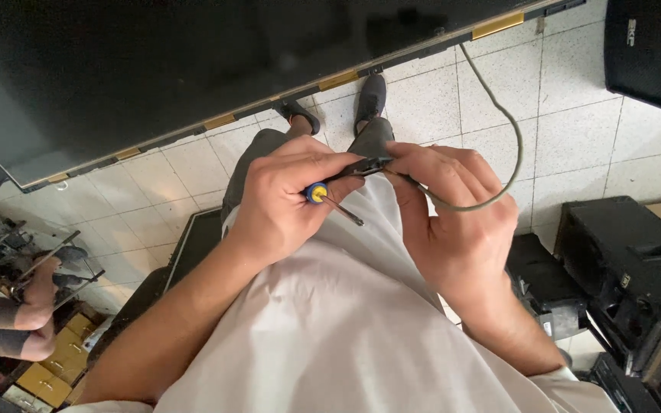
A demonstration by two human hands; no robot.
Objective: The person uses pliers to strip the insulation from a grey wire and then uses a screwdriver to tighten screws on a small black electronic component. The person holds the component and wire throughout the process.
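Tiled floor (pixel 575 115), dark panel (pixel 154 69) at 11 o'clock. Left hand (pixel 288 195) closed round screwdriver (pixel 330 197), handle mostly hidden. Right hand (pixel 453 210) pinched cable (pixel 499 153); cable end hidden between fingertips.

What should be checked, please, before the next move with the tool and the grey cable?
1. Left hand grips the tool firmly: ok, fingers wrapped around the blue-and-yellow handle.
2. Right hand holds the grey cable: ok, pinched near its end.
3. Dark tool tip meets the cable end: cannot tell, fingers hide the contact.
4. Cable slack: ok, it loops loosely up to the large dark panel.
5. Thin metal shaft clear of the white shirt: cannot tell.
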